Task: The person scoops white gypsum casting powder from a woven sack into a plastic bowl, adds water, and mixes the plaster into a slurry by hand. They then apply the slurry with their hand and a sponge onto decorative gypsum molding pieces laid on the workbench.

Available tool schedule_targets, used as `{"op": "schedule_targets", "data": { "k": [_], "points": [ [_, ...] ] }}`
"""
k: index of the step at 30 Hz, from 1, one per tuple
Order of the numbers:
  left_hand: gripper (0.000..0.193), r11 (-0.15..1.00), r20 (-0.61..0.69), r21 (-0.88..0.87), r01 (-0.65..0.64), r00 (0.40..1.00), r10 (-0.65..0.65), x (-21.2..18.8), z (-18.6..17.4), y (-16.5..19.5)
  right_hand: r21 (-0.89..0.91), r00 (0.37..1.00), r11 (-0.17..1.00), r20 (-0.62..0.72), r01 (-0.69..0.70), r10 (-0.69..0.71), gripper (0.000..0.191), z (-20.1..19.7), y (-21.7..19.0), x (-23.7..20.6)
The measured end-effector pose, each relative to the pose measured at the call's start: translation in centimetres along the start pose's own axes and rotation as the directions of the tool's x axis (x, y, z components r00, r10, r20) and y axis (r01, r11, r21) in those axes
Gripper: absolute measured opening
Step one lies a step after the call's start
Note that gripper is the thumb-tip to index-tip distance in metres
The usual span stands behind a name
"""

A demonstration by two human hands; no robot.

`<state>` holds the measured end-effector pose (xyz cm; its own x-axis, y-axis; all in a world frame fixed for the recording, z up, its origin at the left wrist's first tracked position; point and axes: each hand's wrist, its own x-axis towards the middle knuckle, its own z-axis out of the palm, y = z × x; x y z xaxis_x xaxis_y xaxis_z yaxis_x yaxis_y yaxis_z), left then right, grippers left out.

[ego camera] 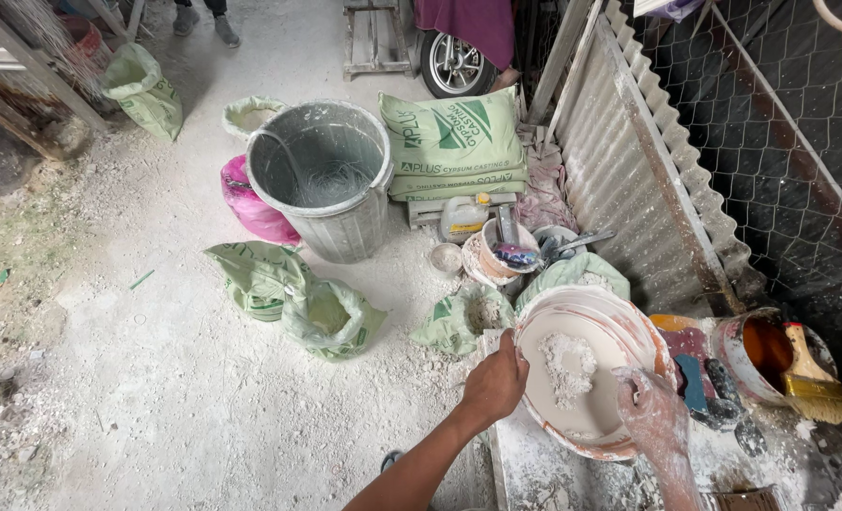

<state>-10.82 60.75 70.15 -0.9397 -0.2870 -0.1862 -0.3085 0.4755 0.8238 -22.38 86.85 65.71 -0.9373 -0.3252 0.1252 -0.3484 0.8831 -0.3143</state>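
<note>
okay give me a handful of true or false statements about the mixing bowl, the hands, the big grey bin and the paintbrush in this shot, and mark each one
1. The left hand grips the rim of the mixing bowl. True.
2. The bowl is filled to the brim with dark liquid. False: it holds a pale mix with a clump of white powder on top.
3. The right hand is clean and dry. False: it is coated in white plaster.
4. The big grey bin lies tipped on its side. False: it stands upright.
5. A yellow-bristled paintbrush rests on an orange-stained pot to the right. True.
</note>
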Motion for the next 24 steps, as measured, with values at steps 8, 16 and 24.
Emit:
{"op": "schedule_targets", "data": {
  "k": [8, 16, 24],
  "points": [
    [0.055, 1.000, 0.009, -0.002, 0.017, 1.000, -0.017, 0.19, 0.18, -0.17, 0.009, 1.000, 1.000, -0.005, -0.029, 0.029, 0.028, 0.15, 0.19, 0.09],
    [0.055, 1.000, -0.016, -0.010, 0.000, 1.000, -0.001, 0.17, 0.54, -0.32, 0.048, 1.000, 0.999, -0.016, -0.014, 0.015, 0.028, -0.20, -0.26, -0.15],
    [0.056, 1.000, -0.007, 0.003, 0.015, 1.000, -0.015, 0.25, 0.53, -0.12, 0.014, 0.999, 1.000, -0.034, 0.024, -0.023, 0.025, -0.02, 0.14, -0.16]
  ]
}}
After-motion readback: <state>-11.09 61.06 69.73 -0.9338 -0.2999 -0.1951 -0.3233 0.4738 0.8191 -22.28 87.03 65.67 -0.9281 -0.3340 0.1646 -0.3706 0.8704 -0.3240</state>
